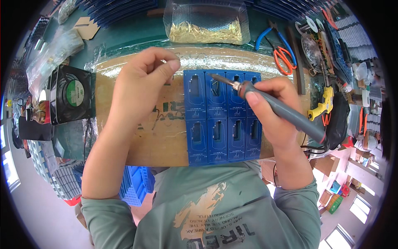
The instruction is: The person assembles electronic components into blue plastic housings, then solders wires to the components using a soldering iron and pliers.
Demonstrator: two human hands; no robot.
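Note:
My right hand [282, 120] is closed round the grey handle of a soldering iron [296, 115]. The iron's tip slants left over the top row of a blue circuit board panel [216, 139], near its upper edge; whether it touches is unclear. Rectangular cutouts run in two rows across the panel, and a few thin pieces show in one of the upper ones. Left of the panel hovers my left hand [145, 74], thumb and fingertips pinched together. Anything between those fingertips is too small to make out.
The panel lies on a brown board [149, 143]. Behind it are a clear tray of thin gold-coloured pins [207, 32] and blue-and-orange-handled cutters [283, 58]. A black fan [71, 94] stands at left. On the right lies a yellow gun-shaped tool [321, 103] beside solder spools [306, 25].

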